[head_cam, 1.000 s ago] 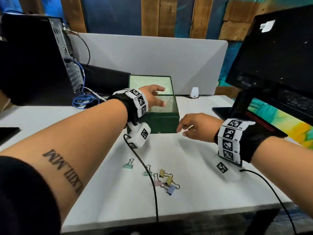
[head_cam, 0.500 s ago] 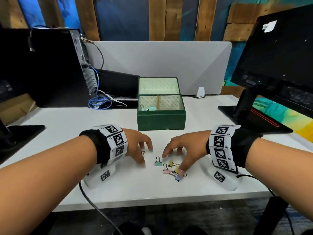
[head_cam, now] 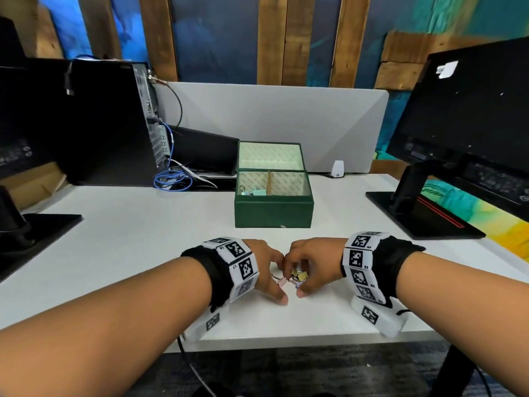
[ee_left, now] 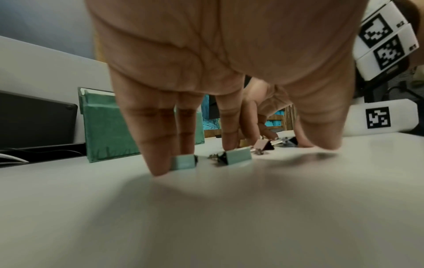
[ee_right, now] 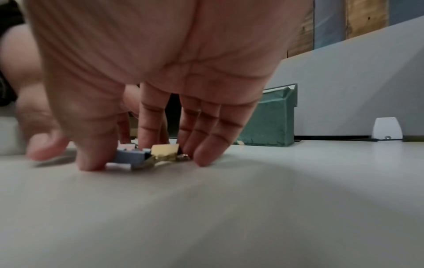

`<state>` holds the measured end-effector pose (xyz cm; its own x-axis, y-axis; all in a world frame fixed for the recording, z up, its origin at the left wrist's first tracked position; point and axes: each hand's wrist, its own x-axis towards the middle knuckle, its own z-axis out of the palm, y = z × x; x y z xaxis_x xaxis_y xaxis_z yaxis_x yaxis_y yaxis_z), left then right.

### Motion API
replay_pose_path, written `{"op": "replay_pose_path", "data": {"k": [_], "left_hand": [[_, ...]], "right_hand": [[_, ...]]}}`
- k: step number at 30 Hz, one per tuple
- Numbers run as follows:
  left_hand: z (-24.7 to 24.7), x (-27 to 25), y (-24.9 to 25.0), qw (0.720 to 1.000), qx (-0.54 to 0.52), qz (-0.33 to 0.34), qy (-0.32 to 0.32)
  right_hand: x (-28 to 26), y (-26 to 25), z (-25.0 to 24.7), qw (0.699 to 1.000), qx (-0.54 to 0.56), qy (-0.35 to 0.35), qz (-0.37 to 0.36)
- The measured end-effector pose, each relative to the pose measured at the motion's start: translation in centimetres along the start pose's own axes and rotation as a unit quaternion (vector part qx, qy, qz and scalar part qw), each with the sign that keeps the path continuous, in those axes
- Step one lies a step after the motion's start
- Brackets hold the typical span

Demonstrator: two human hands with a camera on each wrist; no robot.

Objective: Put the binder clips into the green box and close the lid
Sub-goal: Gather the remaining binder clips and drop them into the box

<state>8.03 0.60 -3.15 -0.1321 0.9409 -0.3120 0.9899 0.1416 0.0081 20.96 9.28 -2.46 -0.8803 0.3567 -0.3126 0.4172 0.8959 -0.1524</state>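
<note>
Low in the middle of the head view, the left hand [head_cam: 266,270] and right hand [head_cam: 310,265] curl over the binder clips [head_cam: 297,277] on the white table [head_cam: 143,239], fingertips down around them. The green box [head_cam: 273,209] sits open above them.

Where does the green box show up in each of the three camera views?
Head: green box at centre, lid open, beyond both hands.
Left wrist: left of centre, behind the fingers.
Right wrist: right of centre, past the fingers.
Shared landmark: the grey divider panel behind it.
</note>
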Motion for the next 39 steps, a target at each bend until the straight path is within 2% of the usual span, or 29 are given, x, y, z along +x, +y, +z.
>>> {"op": "replay_pose_path", "data": {"k": [8, 19, 31, 39], "left_hand": [[0.2, 0.8, -0.2, 0.999, -0.029, 0.007, 0.036], [-0.4, 0.6, 0.1, 0.996, -0.037, 0.083, -0.011], [0.1, 1.3, -0.3, 0.993, -0.073, 0.089, -0.001], [0.1, 1.6, -0.5, 0.993, -0.087, 0.082, -0.022]], "right_hand": [[0.3, 0.6, 0.0, 0.999, -0.006, 0.023, 0.038], [0.5, 1.3, -0.2, 0.996, 0.027, 0.061, 0.066], [1.1, 1.9, 0.0, 0.993, 0.024, 0.074, 0.094], [1.2, 2.2, 0.0, 0.992, 0.024, 0.074, 0.103]]}}
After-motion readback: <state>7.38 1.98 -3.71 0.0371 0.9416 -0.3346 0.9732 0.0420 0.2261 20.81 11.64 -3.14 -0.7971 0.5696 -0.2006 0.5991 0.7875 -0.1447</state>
